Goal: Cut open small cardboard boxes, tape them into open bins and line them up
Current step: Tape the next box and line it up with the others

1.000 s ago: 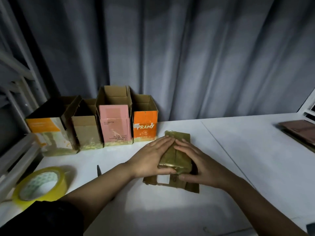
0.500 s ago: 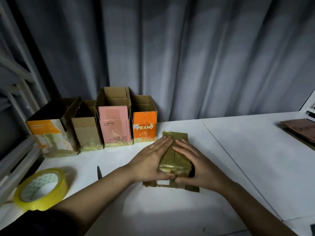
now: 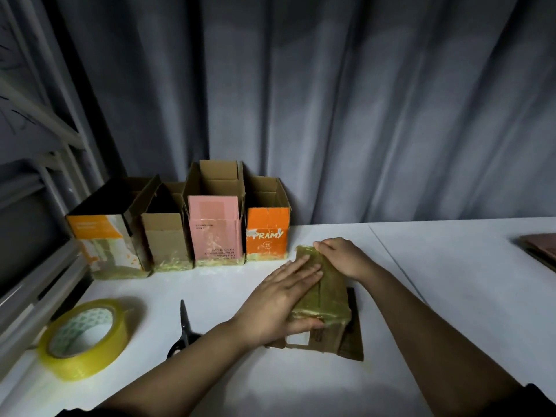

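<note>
The taped box (image 3: 325, 291) lies on its side on the table (image 3: 451, 296), just right of the orange bin (image 3: 266, 233). Your left hand (image 3: 279, 302) presses flat on its top, fingers straight. Your right hand (image 3: 343, 258) curls over its far edge. Your left hand hides the box's near left corner.

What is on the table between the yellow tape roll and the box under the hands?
The black scissors lie there, between the tape roll and the taped box, on the white table. The head view shows it.
</note>
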